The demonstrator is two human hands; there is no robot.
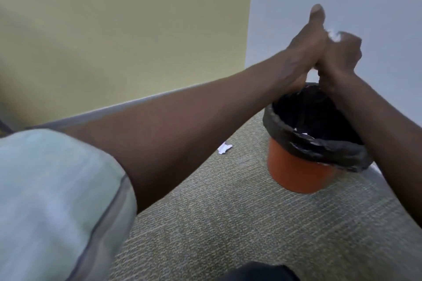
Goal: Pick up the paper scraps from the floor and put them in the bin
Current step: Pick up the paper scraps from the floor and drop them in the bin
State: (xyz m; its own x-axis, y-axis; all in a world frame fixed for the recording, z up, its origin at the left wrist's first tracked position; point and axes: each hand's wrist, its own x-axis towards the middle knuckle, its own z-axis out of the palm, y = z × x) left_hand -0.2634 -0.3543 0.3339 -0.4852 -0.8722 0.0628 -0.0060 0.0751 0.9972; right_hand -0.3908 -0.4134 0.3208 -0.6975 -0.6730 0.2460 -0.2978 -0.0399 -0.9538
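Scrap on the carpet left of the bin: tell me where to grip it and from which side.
Pinch the scrap at its raised, curled right end, coming straight down from above. It lies nearly flat on the carpet, apart from the bin, so no edge offers itself from the side. Both the left hand and right hand are up over the bin.

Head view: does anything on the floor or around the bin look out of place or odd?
One white torn paper scrap lies loose on the grey-green carpet, left of the orange bin with a black liner. The right hand grips white crumpled paper against the left hand above the bin. Nothing looks spilled or damaged.
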